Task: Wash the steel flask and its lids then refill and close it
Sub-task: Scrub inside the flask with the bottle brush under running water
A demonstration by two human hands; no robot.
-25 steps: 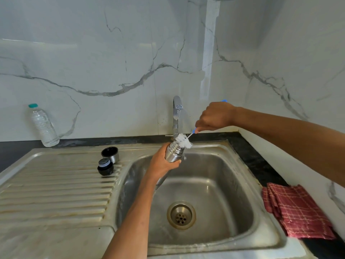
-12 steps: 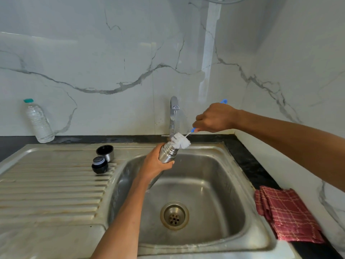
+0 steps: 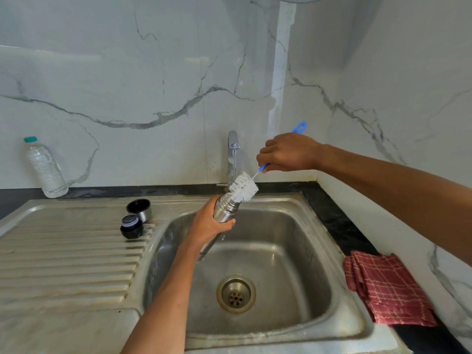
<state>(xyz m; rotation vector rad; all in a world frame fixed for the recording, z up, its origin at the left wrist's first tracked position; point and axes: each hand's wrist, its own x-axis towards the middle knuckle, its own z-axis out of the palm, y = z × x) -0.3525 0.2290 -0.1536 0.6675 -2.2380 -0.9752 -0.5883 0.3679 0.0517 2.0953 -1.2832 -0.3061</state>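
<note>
The left hand [image 3: 208, 227] is gripping the steel flask [image 3: 226, 209] over the sink [image 3: 319, 241], fingers curled round its body, the threaded neck tilting up just beyond the fingertips. The right hand [image 3: 287, 153] is pinching the blue handle of the bottle brush [image 3: 242, 187], whose white bristles are lying at the flask's mouth, below those fingers. The tap [image 3: 233, 149] is standing just behind the brush. Left of the gripping fingers, on the drainboard [image 3: 63, 251], the steel cup lid [image 3: 139, 209] and black stopper [image 3: 131, 227] are sitting side by side.
</note>
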